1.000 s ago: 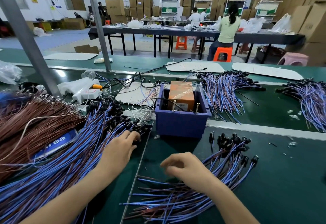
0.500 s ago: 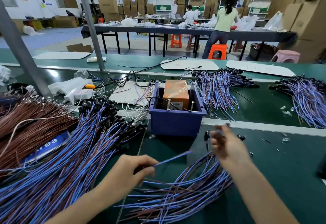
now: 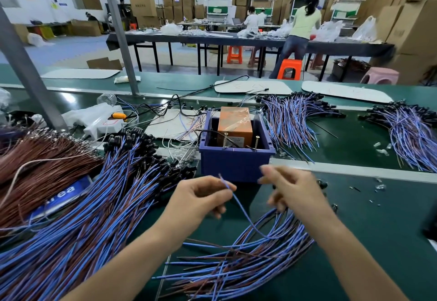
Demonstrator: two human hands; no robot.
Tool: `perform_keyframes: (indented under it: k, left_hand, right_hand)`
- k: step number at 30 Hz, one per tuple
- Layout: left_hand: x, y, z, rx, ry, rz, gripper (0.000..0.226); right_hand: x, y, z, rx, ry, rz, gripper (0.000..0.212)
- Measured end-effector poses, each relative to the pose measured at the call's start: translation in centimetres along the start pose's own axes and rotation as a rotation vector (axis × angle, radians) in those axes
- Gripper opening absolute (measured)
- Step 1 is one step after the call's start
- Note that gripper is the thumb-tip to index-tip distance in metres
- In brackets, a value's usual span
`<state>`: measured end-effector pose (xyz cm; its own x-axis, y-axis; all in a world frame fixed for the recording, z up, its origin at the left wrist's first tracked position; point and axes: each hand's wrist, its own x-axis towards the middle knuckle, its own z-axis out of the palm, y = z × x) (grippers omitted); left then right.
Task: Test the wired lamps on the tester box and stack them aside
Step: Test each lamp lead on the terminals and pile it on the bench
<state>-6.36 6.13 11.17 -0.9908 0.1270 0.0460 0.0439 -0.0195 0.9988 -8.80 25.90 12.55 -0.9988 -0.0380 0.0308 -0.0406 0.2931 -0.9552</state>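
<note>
The blue tester box [image 3: 234, 164] stands mid-bench with an orange block [image 3: 234, 122] and two upright metal pins inside. My left hand [image 3: 201, 197] pinches the free end of one blue wired lamp lead [image 3: 238, 206] just in front of the box. The lead curves down and right toward my right hand [image 3: 293, 189], which is raised beside the box with curled fingers; its motion blur hides what it holds. Below both hands lies a small heap of wired lamps [image 3: 248, 260]. A large heap of blue wired lamps [image 3: 94, 206] covers the left.
Brown wires [image 3: 40, 165] lie at far left over a blue label. More lamp bundles [image 3: 290, 118] [image 3: 409, 130] lie behind and right of the box. A white device [image 3: 101, 125] and tangled cables sit behind left. A grey post [image 3: 26, 68] rises at left. People work at far tables.
My left hand lifted one lead from the left heap and carried it up toward the box. My right hand left the small heap and rose to the box's front right.
</note>
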Motion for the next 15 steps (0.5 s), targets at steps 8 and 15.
perform_keyframes:
  k: [8,15]
  left_hand:
    - [4.6,-0.9,2.3,-0.148,0.126,-0.087,0.014]
    - [8.7,-0.8,2.0,-0.219,0.227,-0.22,0.016]
  right_hand:
    - [1.0,0.7,4.1,0.198,0.129,-0.021,0.01]
    - [4.6,2.4,4.1,0.275,0.288,0.161,0.019]
